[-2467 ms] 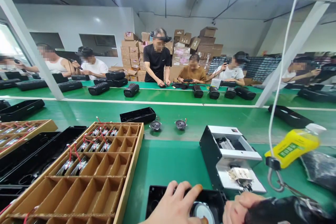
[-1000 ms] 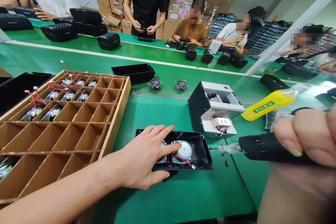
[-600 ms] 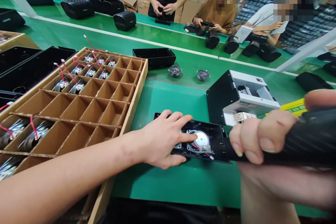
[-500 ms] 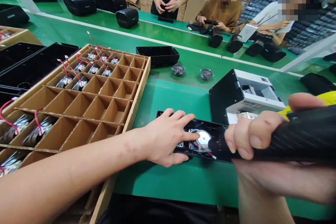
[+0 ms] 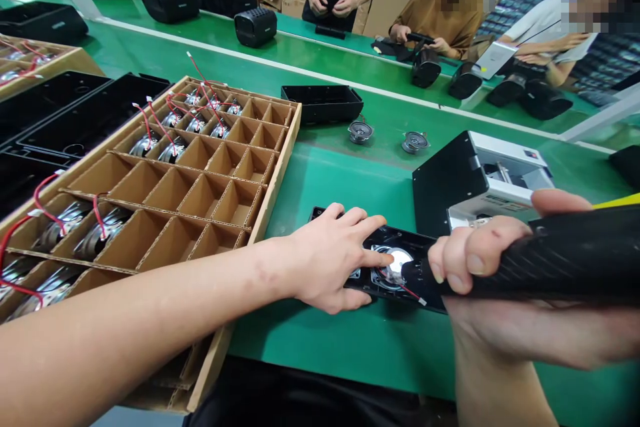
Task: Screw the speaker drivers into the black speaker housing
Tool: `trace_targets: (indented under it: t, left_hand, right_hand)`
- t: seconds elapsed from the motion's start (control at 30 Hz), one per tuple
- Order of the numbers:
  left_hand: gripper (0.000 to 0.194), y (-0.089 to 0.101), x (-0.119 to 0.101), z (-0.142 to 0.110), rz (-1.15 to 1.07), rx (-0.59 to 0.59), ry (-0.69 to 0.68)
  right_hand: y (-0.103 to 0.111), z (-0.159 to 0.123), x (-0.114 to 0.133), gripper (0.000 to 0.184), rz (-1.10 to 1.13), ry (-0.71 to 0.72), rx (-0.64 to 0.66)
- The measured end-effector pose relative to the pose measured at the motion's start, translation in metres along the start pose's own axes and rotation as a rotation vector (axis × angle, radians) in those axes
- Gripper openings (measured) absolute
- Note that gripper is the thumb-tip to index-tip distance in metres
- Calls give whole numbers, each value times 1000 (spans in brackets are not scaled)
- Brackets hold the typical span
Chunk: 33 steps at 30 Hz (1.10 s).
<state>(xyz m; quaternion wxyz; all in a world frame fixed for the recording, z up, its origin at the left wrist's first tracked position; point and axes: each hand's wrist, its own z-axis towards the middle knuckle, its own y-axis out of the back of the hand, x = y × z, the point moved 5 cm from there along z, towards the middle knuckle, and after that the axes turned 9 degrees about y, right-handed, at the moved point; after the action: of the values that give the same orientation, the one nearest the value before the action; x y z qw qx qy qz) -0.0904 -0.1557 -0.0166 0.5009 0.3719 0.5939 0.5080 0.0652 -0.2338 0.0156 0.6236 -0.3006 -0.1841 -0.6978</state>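
Note:
A black plastic housing (image 5: 395, 243) lies on the green bench in front of me, with a round silver speaker unit (image 5: 399, 261) and a red wire inside it. My left hand (image 5: 333, 257) lies flat across the housing, fingers stretched out, a fingertip pressing beside the speaker. My right hand (image 5: 485, 253) is wrapped round a black electric screwdriver (image 5: 560, 253). The tool's front end points down at the right side of the speaker. Its tip is hidden.
A cardboard divider tray (image 5: 165, 180) holding several speaker units with red wires sits at left. A black-and-white screw feeder box (image 5: 480, 177) stands behind the housing. Two loose small speakers (image 5: 360, 131) and an empty black shell (image 5: 323, 102) lie beyond. Other people work across the conveyor.
My view has dropped from the room to the bench. My right hand has brought the screwdriver leftward from beside the housing to the speaker. My left hand has stayed pressed on the housing.

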Motion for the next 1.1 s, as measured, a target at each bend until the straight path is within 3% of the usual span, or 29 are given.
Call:
trace_targets:
  t: [0.2, 0.33, 0.47, 0.67, 1.1]
  left_hand:
    - [59, 0, 0, 0, -19, -2, 0]
    - [59, -1, 0, 1, -3, -11, -9]
    - [58, 0, -1, 1, 12, 0, -11]
    - [59, 3, -4, 1, 41, 19, -12]
    - [57, 4, -4, -1, -16, -4, -3]
  right_hand:
    - [15, -16, -9, 78, -15, -58, -181]
    - [22, -25, -10, 78, 17, -63, -228]
    - [5, -25, -2, 66, 19, -98, -195]
    - [-27, -25, 5, 49, 47, -92, -283]
    - [-37, -21, 0, 53, 95, -167, -239]
